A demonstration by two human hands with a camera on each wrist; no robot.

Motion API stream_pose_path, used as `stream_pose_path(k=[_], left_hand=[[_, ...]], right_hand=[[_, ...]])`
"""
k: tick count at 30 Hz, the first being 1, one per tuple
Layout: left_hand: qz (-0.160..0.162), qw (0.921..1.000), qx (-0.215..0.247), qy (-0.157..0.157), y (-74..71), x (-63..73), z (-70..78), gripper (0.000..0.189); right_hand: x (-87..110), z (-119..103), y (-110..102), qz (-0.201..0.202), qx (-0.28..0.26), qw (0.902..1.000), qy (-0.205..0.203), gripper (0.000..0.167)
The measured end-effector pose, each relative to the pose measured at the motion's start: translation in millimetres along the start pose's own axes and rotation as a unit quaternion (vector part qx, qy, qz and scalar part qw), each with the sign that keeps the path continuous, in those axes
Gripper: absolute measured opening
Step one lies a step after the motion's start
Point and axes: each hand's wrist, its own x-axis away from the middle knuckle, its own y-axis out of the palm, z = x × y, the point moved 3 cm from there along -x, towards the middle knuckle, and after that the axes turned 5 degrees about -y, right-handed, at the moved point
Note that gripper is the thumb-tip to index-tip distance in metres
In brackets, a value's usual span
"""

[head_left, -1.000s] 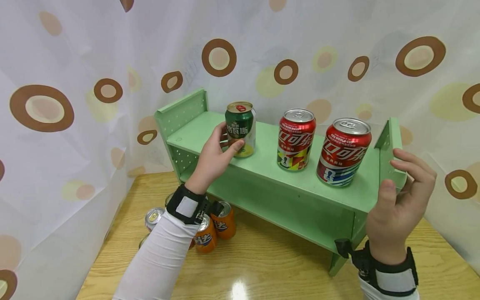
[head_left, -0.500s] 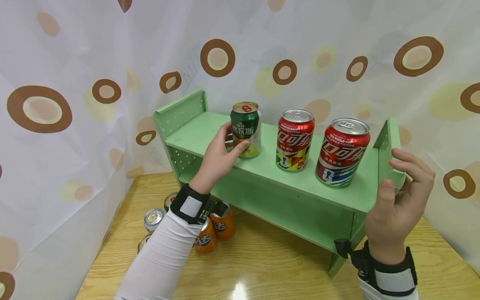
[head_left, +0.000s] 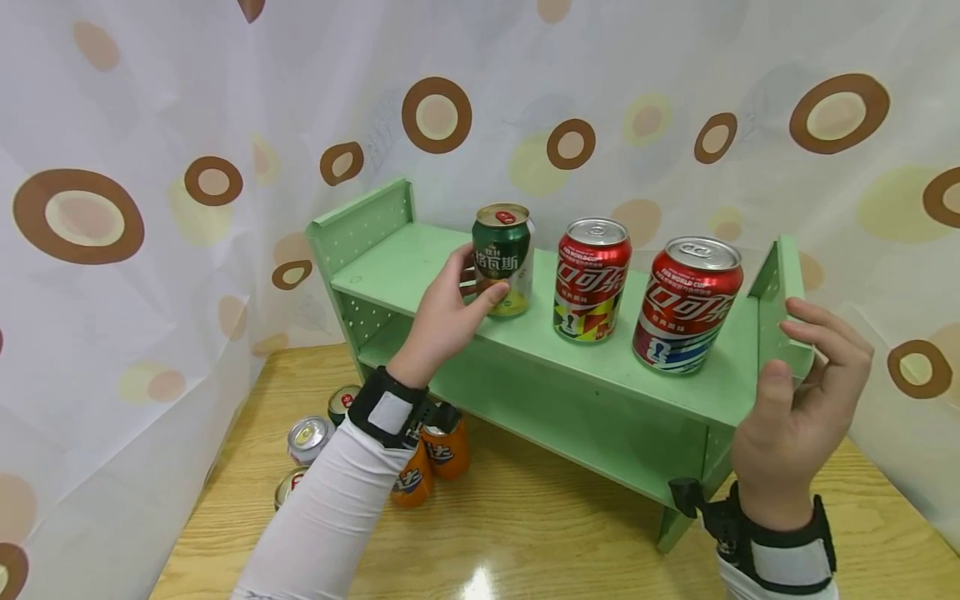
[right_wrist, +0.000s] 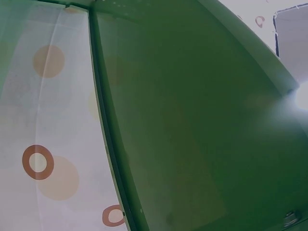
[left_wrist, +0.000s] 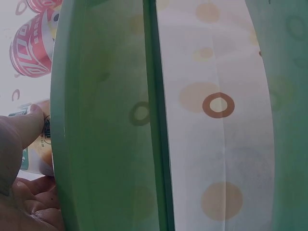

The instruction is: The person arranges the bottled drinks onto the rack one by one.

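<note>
Since a second ago, one round metal can in green, white and yellow (head_left: 510, 258) has moved to the right along the shelf, and the left hand (head_left: 442, 312) has gone with it. It is now closer to the red cans.

Nearest is the right hand (head_left: 806, 408), at the right end of the light green shelf (head_left: 577, 417). Its thumb and fingers are wide apart and the fingers bend a little; whether they press on the end board, I cannot tell. Each wrist has a black band (head_left: 787, 542) over a white sleeve (head_left: 311, 521).

Low down, on the shiny yellow wood table (head_left: 525, 533), two orange cans (head_left: 447, 450) with blue and white writing stand by a silver-topped can (head_left: 309, 437) and two gold-topped cans (head_left: 344, 400). The sleeve hides parts of this bunch.

Higher up, the left hand has its thumb and fingers around the sides of the green can. This can stands upright on the top board, near its front edge. It has a gold lid, a red pull tab, a dark green top part and big white letters that read 格瓦斯. What is in it cannot be seen.

Two red cans (head_left: 592, 279) with silver lids stand to its right, apart from it. Both say FIFA WORLD CUP above big white Chinese letters.

Farthest back hangs a white sheet (head_left: 510, 50) with brown rings and pale spots.
</note>
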Motion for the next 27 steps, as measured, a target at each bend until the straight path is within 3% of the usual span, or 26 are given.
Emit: stream_pose_path(k=[27], left_hand=[[-0.002, 1.0, 0.003, 0.004, 4.2, -0.3, -0.2, 0.067]], right_hand=[[-0.2, -0.5, -0.1, -0.001, -0.006, 1.0, 0.001, 0.04]])
